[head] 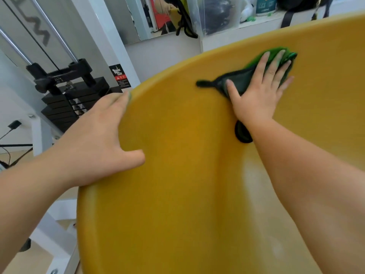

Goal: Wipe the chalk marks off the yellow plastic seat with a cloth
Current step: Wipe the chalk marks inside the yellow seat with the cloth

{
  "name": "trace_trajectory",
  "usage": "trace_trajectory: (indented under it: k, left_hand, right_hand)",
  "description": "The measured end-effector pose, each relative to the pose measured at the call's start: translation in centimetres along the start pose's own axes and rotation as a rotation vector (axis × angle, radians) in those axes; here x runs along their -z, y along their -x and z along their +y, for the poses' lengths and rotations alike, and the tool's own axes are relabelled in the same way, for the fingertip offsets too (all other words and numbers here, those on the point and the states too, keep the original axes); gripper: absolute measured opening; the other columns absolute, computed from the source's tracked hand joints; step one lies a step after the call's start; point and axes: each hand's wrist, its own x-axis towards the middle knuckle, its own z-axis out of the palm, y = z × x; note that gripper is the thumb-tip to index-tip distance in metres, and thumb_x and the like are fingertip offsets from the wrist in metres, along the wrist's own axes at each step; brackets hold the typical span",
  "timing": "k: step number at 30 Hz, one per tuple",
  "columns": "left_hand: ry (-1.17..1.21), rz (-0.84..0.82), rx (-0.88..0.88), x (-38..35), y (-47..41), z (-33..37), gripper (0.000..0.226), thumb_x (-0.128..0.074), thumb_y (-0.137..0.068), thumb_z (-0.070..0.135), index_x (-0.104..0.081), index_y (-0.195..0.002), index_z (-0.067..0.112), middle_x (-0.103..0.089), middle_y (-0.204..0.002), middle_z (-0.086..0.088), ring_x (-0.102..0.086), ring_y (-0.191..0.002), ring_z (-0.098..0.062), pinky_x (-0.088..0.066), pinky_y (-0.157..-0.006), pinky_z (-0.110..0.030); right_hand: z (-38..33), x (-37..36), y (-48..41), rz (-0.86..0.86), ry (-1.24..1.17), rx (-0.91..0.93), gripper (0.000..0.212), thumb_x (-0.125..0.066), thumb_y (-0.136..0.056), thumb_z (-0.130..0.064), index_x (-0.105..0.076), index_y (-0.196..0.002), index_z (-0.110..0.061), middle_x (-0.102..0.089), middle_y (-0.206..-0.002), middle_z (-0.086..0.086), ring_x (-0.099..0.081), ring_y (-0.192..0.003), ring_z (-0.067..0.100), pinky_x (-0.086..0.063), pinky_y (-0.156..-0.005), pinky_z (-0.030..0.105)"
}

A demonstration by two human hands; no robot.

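Head view, looking down into the yellow seat (pixel 187 175); its curved plastic shell fills most of the frame, rim arcing from lower left to upper right.

Left hand (pixel 94 139) grasps the seat's rim on the left side; thumb lies on the inner face, the other fingers go over the edge and I cannot see their tips.

Right hand (pixel 258 95) lies flat and released, palm down on the cloth (pixel 242 77); fingers (pixel 273 66) straight and slightly spread, pressing the cloth against the upper part of the seat, near the rim; nothing is curled round it.

The cloth is folded, dark on the near side with bright green showing past the fingertips; a thin dark tail of it sticks out to the left, flat on the plastic.

Pale whitish chalk marks (pixel 254 180) show as a faint smear on the lower right of the seat, beside the right forearm and well below the cloth; further pale patches lower down, blurred.

A black round fitting (pixel 242 133) sits in the seat just under the right wrist, partly hidden by it; I cannot tell whether it is a hole or a plug.

Beyond the rim, left: a black weight stack (pixel 59 107) with chrome guide rods (pixel 65 48) on a white frame; a red and black warning label (pixel 120 76) beside it.

Top of frame: a white shelf (pixel 256 30) carrying a clear plastic bin (pixel 217 14) with something dark inside.
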Motion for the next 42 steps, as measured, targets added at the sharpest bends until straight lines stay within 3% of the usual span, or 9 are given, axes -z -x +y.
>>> trace_trajectory:
  k: [3,9,12,18,22,27,32,37,42]
  left_hand:
    - [0.032,0.016,-0.004,0.0,0.0,0.0,0.121,-0.045,-0.049,0.069,-0.01,-0.157,0.027,-0.021,-0.155,0.012,-0.029,-0.135,-0.011,-0.026,-0.1,-0.023]
    - [0.158,0.076,-0.075,-0.3,0.1,-0.5,0.105,-0.044,-0.056,0.057,-0.024,-0.155,0.028,-0.034,-0.146,0.012,-0.027,-0.125,0.008,-0.018,-0.099,-0.007]
    - [0.145,0.044,-0.028,-0.3,0.1,-0.8,0.107,-0.039,-0.059,0.062,-0.015,-0.157,0.025,-0.022,-0.158,0.009,-0.02,-0.135,0.003,-0.018,-0.104,-0.018]
    - [0.092,0.02,0.002,-0.3,0.1,-0.4,0.108,-0.035,-0.061,0.065,-0.011,-0.157,0.024,-0.017,-0.161,0.008,-0.019,-0.143,-0.009,-0.019,-0.105,-0.024]
    - [0.052,0.022,0.025,-0.1,0.1,-0.1,0.11,-0.036,-0.06,0.066,-0.01,-0.158,0.022,-0.017,-0.161,0.004,-0.022,-0.144,-0.017,-0.025,-0.11,-0.033]
    - [0.01,0.013,0.07,-0.3,0.4,-0.3,0.104,-0.043,-0.066,0.059,-0.009,-0.158,0.023,-0.019,-0.161,0.002,-0.024,-0.144,-0.023,-0.027,-0.113,-0.042]
    - [-0.059,0.075,0.088,-1.0,0.1,-0.4,0.098,-0.052,-0.076,0.06,-0.013,-0.157,0.021,-0.024,-0.16,-0.004,-0.027,-0.144,-0.028,-0.028,-0.113,-0.048]
    - [-0.07,0.102,0.098,-1.8,-0.1,-1.3,0.098,-0.059,-0.08,0.06,-0.013,-0.156,0.02,-0.026,-0.158,-0.007,-0.029,-0.142,-0.033,-0.028,-0.113,-0.054]
    - [-0.021,0.131,0.112,-2.1,0.5,-0.8,0.096,-0.064,-0.083,0.051,-0.012,-0.157,0.018,-0.024,-0.16,-0.006,-0.025,-0.145,-0.03,-0.025,-0.114,-0.05]
  right_hand:
    - [-6.0,-0.5,1.6,0.03,-0.13,-0.067,0.098,-0.022,-0.095,-0.076,-0.003,-0.165,-0.01,0.004,-0.172,0.02,0.003,-0.157,0.045,-0.002,-0.123,0.065]
    - [-15.6,-0.4,13.0,-0.158,-0.578,0.687,0.073,-0.034,-0.099,-0.05,-0.019,-0.163,-0.019,-0.013,-0.172,0.009,-0.001,-0.159,0.038,-0.002,-0.127,0.059]
    - [-8.1,-2.4,13.9,-0.242,-0.303,0.894,0.073,-0.035,-0.1,-0.053,-0.009,-0.162,-0.024,-0.008,-0.172,0.002,-0.001,-0.159,0.031,-0.002,-0.127,0.057]
    - [11.0,-1.4,6.3,-0.256,0.273,0.339,0.082,-0.029,-0.097,-0.066,-0.009,-0.165,-0.024,-0.002,-0.173,0.009,0.003,-0.159,0.035,0.004,-0.124,0.063]
    - [5.7,-1.3,9.9,-0.311,0.106,-0.046,0.093,-0.014,-0.092,-0.069,-0.004,-0.165,-0.014,0.005,-0.171,0.021,0.003,-0.157,0.046,-0.005,-0.123,0.067]
    - [-4.1,1.0,21.9,-0.715,-0.235,0.477,0.069,-0.017,-0.106,-0.061,0.011,-0.163,-0.034,0.024,-0.17,-0.003,0.028,-0.154,0.023,0.01,-0.127,0.05]
    - [4.9,6.8,25.0,-1.033,-0.122,0.86,0.066,-0.025,-0.105,-0.067,0.015,-0.156,-0.053,0.026,-0.167,-0.019,0.034,-0.151,0.012,0.026,-0.121,0.043]
    - [18.3,8.2,15.9,-0.804,0.492,0.347,0.092,0.003,-0.079,-0.094,0.018,-0.157,-0.048,0.021,-0.171,-0.006,0.027,-0.155,0.023,0.01,-0.125,0.059]
    - [17.7,6.5,14.5,-0.64,0.348,-0.153,0.094,-0.011,-0.091,-0.083,0.01,-0.164,-0.029,0.021,-0.171,0.005,0.019,-0.157,0.032,0.006,-0.125,0.06]
